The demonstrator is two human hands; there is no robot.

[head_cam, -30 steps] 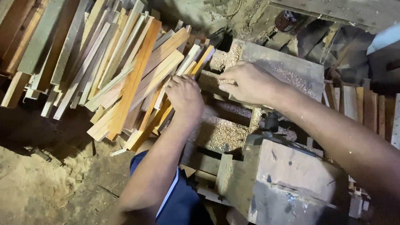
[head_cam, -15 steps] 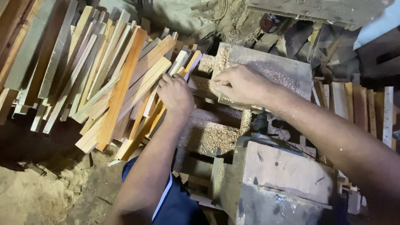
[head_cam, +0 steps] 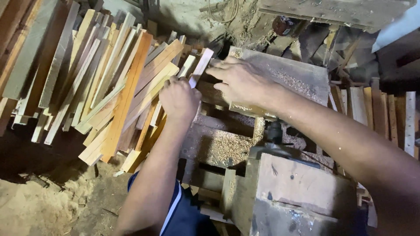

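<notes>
Light: warm and uneven, brightest on the wood slats (head_cam: pixel 109 83) and both forearms.
Shadows: deep under the slats at lower left and along the right edge.
Sharpness: centre fairly crisp; the near right forearm soft.
Glare: pale blown-out patch, top right corner.

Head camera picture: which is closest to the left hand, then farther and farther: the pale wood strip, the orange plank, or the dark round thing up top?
From the left hand:
1. Pale wood strip: right at its fingertips, between the two hands.
2. Orange plank: to the left, in the leaning pile of strips.
3. Dark round thing: far up and to the right, under the top board.
</notes>
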